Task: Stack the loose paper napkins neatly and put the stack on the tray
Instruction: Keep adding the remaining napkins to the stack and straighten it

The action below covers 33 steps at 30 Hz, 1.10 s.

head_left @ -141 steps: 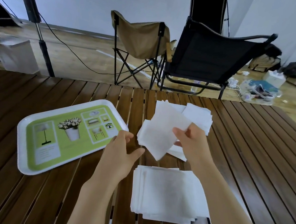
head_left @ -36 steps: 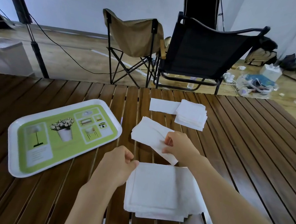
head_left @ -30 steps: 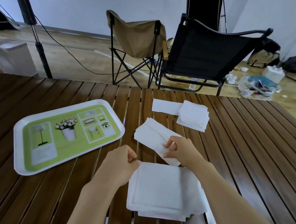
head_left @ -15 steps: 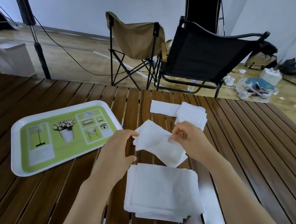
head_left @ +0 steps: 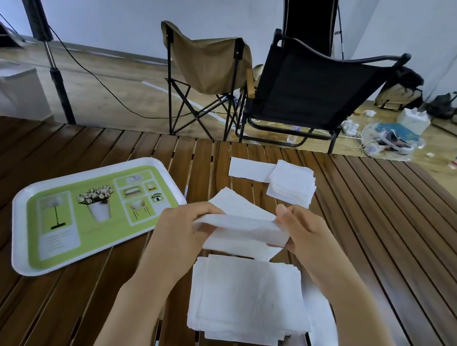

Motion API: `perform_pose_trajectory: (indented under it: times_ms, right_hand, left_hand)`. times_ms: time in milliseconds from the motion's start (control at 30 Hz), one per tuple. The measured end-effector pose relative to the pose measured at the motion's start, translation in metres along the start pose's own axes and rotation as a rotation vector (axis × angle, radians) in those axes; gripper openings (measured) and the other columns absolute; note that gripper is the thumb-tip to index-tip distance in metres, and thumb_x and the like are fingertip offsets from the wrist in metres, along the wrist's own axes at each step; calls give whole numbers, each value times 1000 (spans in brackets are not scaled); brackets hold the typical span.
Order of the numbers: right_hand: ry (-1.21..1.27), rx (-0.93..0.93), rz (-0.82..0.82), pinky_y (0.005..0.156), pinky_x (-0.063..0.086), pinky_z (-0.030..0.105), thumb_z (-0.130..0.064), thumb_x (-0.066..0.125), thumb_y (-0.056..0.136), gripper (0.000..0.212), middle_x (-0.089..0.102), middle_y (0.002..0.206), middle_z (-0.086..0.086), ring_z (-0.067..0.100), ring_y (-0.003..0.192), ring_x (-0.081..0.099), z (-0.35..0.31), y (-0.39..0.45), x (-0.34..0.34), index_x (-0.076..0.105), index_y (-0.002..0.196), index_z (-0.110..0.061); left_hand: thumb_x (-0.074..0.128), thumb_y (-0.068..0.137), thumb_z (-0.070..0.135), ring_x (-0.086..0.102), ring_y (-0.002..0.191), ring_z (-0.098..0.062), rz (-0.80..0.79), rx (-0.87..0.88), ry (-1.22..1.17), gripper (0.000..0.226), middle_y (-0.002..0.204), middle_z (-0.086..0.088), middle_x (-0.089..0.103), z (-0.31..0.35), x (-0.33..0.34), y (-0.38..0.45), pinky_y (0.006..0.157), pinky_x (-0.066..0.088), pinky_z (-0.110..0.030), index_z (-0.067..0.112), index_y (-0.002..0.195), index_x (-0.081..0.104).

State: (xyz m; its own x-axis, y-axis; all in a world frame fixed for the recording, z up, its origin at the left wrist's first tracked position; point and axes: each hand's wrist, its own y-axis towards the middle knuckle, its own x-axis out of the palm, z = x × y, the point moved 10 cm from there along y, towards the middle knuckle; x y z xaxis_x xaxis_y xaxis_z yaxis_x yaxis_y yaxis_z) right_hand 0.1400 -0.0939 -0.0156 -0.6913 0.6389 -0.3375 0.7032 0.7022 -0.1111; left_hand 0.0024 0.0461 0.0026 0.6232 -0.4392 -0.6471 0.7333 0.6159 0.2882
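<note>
Both grips pinch one paper napkin (head_left: 240,224), left hand (head_left: 179,232) and right hand (head_left: 304,233) at opposite ends, above the napkin stack (head_left: 245,300) by the bench's near edge. Stacking continues; next, lay it squarely on top. The tray (head_left: 20,236) waits left.

White napkins (head_left: 246,297), dark brown slatted wood surface (head_left: 383,229), white-rimmed tray (head_left: 20,236) in lime green printed with flowers and a lamp, tan chair (head_left: 210,62), black chair (head_left: 313,89)
</note>
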Motion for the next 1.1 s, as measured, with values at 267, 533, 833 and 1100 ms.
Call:
perform_pose_trajectory:
  times_ms: [267,533,833,1100]
  right_hand:
    - [61,-34,17,77,57,38,-4,74,78,17,73,81,1,23,76,68,-5,-28,-4,71,85,-19]
    - [420,-2,111,67,44,39,-7,57,91,13,64,79,14,27,71,57,-4,-31,-15,66,82,-3]
    - [402,224,276,75,52,42,-32,65,87,19,70,90,7,25,84,64,34,-30,-20,66,97,-16]
    - [362,156,19,83,54,39,-4,79,63,52,74,95,10,30,90,70,23,-27,-18,63,111,-15]
  left_hand:
    - [60,85,10,62,82,2,36,-112,-305,24,75,19,70,5,-26,-11,61,46,-12,29,82,75]
    - [51,89,50,66,76,-14,106,-411,-516,29,74,1,71,-15,-23,-21,69,48,-23,29,82,71]
    - [70,56,57,68,91,-3,-266,-430,-555,96,115,16,62,-6,13,-30,90,47,-31,53,140,23]
    - [87,49,33,67,100,-16,-274,-362,-557,53,103,7,71,-10,16,-26,86,58,-39,41,98,68]
